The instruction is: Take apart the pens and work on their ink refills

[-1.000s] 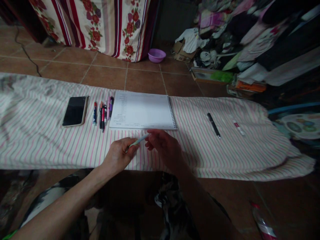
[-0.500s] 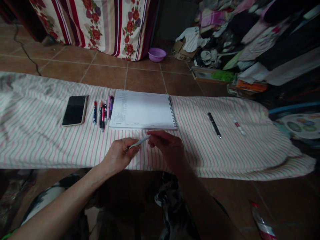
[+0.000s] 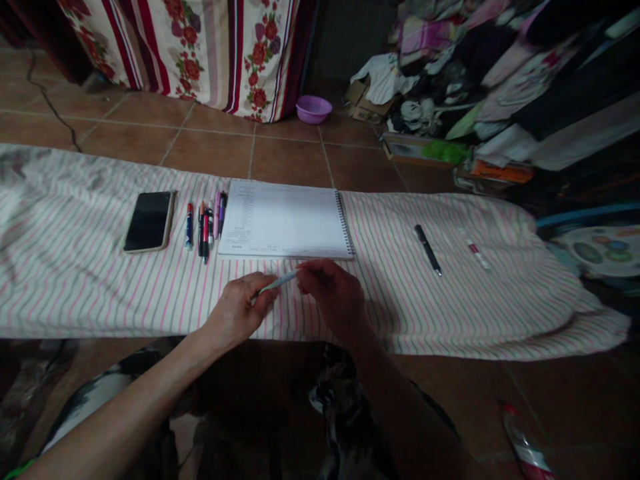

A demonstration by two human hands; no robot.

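A slim pale pen (image 3: 281, 280), whitish with a greenish tint, is held level above the near edge of the striped cloth. Its left end is pinched between the thumb and fingers of my left hand (image 3: 241, 303). At the other end, the bent fingers of my right hand (image 3: 333, 287) are closed around the tip. Just beyond both hands lies a spiral notebook (image 3: 295, 220), open at a mostly blank page with printed columns on its left. The detail of the pen's tip is hidden by my right fingers.
Several pens (image 3: 205, 230) lie left of the notebook, beside a dark-screened phone (image 3: 149, 221). To the right are a black pen (image 3: 429, 250) and a small white-and-red tube (image 3: 479, 255). A plastic bottle (image 3: 525, 443) is on the floor; a purple basin (image 3: 314, 109) stands beyond.
My right hand has shifted very slightly, its fingers curling more around the pen's tip. The left hand keeps its hold, and the pen has barely moved.
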